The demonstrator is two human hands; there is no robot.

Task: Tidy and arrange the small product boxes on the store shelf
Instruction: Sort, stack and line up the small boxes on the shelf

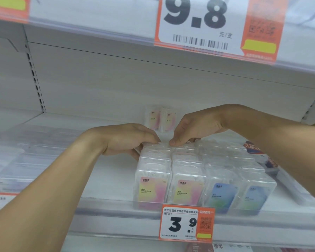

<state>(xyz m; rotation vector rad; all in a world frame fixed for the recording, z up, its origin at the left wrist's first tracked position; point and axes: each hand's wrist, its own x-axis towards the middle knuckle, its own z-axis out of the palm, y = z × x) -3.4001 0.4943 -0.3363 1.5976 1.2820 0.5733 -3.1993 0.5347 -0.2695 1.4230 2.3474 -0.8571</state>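
Clear plastic floss-pick boxes stand in rows at the front of the white shelf [107, 180]. The two left rows carry pink-yellow labels [153, 190]; the two right rows carry blue-green labels [224, 195]. My left hand [127, 140] grips the rearmost box of the left pink row [155, 149], fingers curled over its top and left side. My right hand [195, 128] pinches the rearmost box of the neighbouring row [185, 148], thumb on its top. Two more pink-labelled boxes [161, 119] stand apart at the back wall.
A clear fence runs along the shelf's front edge with a 3.9 price tag [186, 222]. The upper shelf edge bears a 9.8 tag [207, 26]. Blurred clear packs [16, 160] lie on the left. A blue-and-red package [258, 151] lies right of the rows.
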